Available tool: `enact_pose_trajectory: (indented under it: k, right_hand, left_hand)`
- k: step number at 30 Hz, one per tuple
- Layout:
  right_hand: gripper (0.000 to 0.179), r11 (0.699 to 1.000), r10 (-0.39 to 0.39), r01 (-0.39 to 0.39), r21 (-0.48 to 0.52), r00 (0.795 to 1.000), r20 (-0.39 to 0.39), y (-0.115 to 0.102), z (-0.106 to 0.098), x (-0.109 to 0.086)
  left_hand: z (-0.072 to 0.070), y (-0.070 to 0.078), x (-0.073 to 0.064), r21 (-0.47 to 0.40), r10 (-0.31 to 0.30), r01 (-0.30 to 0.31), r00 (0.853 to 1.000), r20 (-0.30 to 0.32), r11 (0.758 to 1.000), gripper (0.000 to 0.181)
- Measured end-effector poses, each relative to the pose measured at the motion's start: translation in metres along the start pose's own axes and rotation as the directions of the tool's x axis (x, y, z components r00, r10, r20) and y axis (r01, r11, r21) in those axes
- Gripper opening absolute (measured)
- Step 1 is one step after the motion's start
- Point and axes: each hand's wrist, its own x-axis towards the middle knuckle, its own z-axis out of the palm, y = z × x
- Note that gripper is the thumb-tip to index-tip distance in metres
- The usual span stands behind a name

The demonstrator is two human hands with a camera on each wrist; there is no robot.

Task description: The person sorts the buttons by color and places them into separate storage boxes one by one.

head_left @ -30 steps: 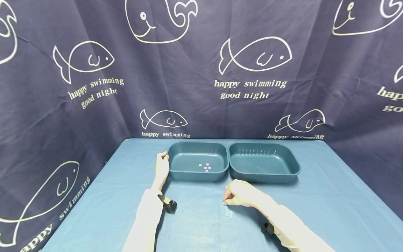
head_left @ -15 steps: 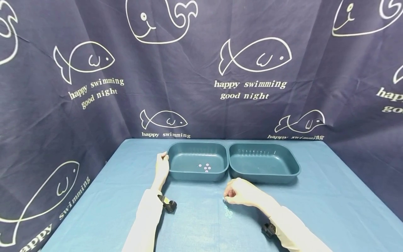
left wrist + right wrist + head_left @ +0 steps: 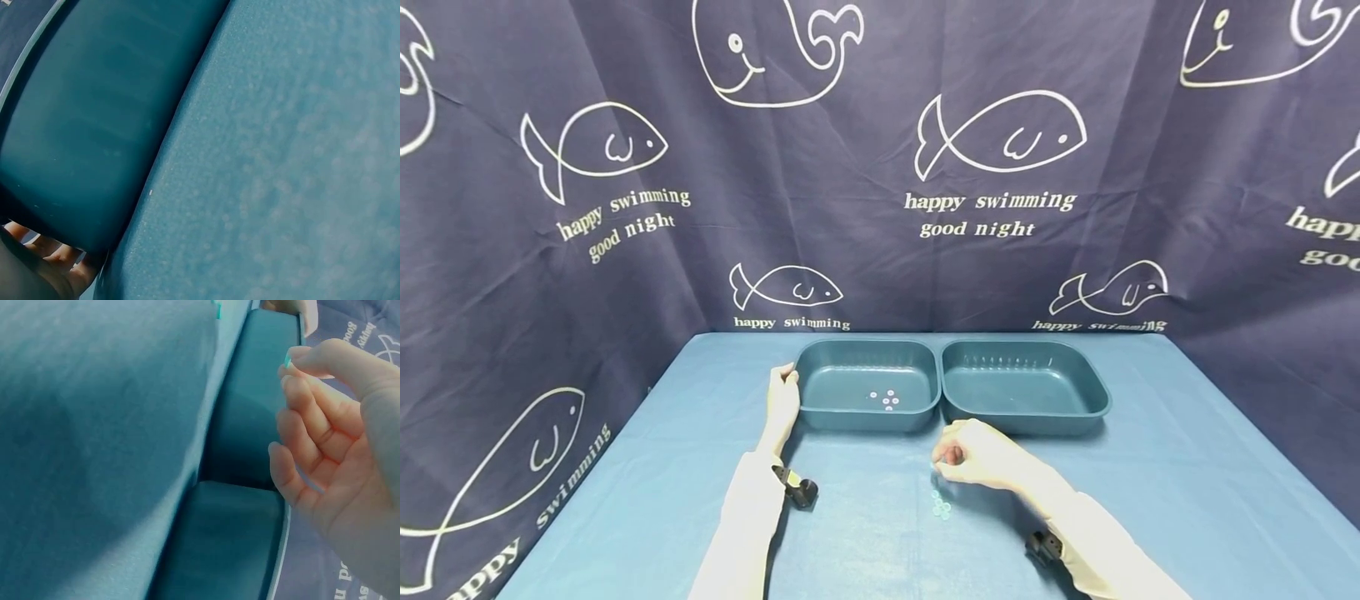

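Note:
My left hand (image 3: 783, 402) holds the left end of a dark teal bin (image 3: 868, 422), fingers against its outer wall. In the left wrist view, fingers (image 3: 62, 257) show under the end of that bin. Inside lie several small pinkish discs (image 3: 891, 392). My right hand (image 3: 981, 456) is over the table in front of the bins, pinching a small turquoise disc (image 3: 287, 360) between thumb and fingertip, its other fingers loosely curled. Just below that hand, several similar turquoise discs (image 3: 942, 507) lie on the cloth in a small cluster.
A second teal bin (image 3: 1026, 423) stands close to the right of the first. Both rest on a light blue cloth-covered table (image 3: 850, 533). Behind it hangs a dark blue curtain (image 3: 880, 250) with white fish drawings and lettering.
My right hand has risen a little away from the turquoise discs, with one between its fingertips. The head view has shifted slightly. My left hand stays at the bin.

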Motion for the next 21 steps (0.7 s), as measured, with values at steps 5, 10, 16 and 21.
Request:
enact_pose_trajectory:
  k: [5,10,16,21]
  right_hand:
    - [0.007,0.999,-0.032,0.031,-0.021,0.998,-0.052,0.001,-0.005,-0.001]
    - [0.008,1.0,-0.014,0.011,-0.029,0.996,-0.084,0.003,-0.011,-0.003]
    - [0.01,0.997,-0.011,0.003,-0.078,0.995,-0.103,0.007,-0.016,-0.004]
    - [0.008,0.996,-0.032,0.022,-0.081,0.992,-0.121,0.01,-0.022,-0.003]
  left_hand:
    - [0.0,0.0,0.0,-0.002,0.008,-0.008,1.0,0.0,1.0,0.029]
    - [0.0,0.0,0.0,-0.003,-0.004,0.004,1.0,0.012,1.0,0.03]
    - [0.0,-0.001,0.0,0.0,-0.002,0.002,1.0,0.0,1.0,0.03]
    - [0.0,-0.001,0.0,0.014,0.001,-0.001,1.0,-0.002,1.0,0.029]
